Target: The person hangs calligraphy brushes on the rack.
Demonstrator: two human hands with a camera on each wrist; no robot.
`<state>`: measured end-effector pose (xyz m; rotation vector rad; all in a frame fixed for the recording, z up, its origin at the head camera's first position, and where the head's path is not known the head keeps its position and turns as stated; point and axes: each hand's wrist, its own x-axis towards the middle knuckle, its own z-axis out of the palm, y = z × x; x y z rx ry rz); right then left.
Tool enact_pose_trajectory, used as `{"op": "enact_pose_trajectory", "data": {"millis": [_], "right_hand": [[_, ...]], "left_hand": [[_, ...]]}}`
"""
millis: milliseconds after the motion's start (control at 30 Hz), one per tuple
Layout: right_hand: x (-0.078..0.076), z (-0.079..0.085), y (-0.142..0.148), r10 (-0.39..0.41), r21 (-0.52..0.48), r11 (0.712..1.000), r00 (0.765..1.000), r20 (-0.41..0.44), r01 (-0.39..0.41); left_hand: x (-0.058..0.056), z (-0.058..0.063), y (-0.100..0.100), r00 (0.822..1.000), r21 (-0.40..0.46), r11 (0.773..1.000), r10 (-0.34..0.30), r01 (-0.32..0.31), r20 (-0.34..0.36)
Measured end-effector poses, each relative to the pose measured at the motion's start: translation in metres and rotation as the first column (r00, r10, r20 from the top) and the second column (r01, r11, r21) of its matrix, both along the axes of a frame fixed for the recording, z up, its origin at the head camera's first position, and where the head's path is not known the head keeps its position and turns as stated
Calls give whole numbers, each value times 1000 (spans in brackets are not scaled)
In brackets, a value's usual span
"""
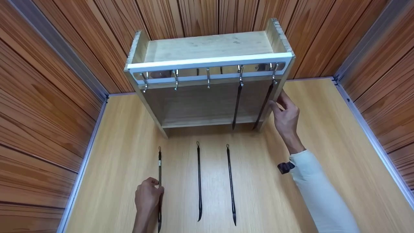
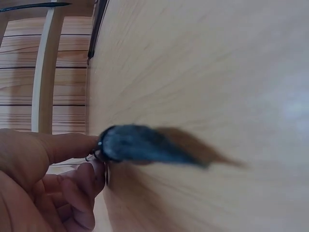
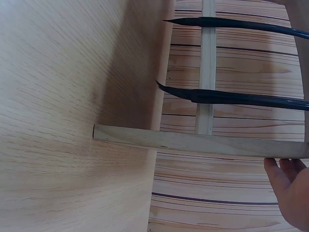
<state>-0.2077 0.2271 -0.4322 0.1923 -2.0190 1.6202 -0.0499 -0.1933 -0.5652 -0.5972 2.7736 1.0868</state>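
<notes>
At the lower left of the head view, my left hand [image 1: 147,197] pinches a black calligraphy brush [image 1: 159,171] with a hanging loop at its far end. The left wrist view shows this brush's dark bristle tip [image 2: 140,144] close up, pointing away from the fingers. My right hand [image 1: 286,119] rests against the right side panel of a wooden rack [image 1: 210,48]. In the right wrist view its extended fingers [image 3: 276,174] touch the panel's outer face. Two brushes [image 1: 237,103] hang bristles down from the rack's two rightmost hooks [image 1: 275,71].
Two more brushes, one in the middle [image 1: 199,181] and one to its right [image 1: 231,184], lie on the wooden table [image 1: 97,194], loops towards the rack. Three hooks [image 1: 176,79] at the rack's left and middle carry no brush. Wood-panelled walls [image 1: 38,106] enclose the table.
</notes>
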Motion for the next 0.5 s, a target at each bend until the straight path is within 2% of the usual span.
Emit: {"op": "enact_pose_trajectory", "data": {"millis": [267,500], "right_hand": [[2,-1,0,0,23,1000,1000,21,0],[2,-1,0,-4,28,1000,1000,17,3]], "left_hand": [[-1,5,-2,998,52,998,22,-25,60],[-1,12,1,1000,46,999,19,-20,21]]}}
